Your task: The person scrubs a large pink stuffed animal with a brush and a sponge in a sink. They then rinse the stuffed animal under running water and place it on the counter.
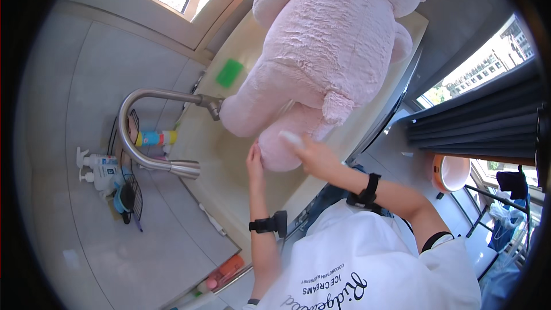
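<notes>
A large pink plush toy (318,38) lies across a cream sink basin (193,181), its tail side up and its head cut off by the top of the view. My left hand (255,159) is against the end of its nearer leg, with the fingers around the side; part of the grip is hidden. In my right hand (312,155) is a small white object (292,139), blurred, perhaps a brush or a bar, held against the same leg. The curved metal faucet (161,94) rises at the left, its spout away from the toy.
A green sponge (230,73) rests on the basin ledge by the toy. Pump and spray bottles (103,174) stand in a wire rack (137,198) on the tiled wall at left. Right of the basin are a dark curtain (478,129), an orange-and-white tub (452,174) and a drying rack (495,193).
</notes>
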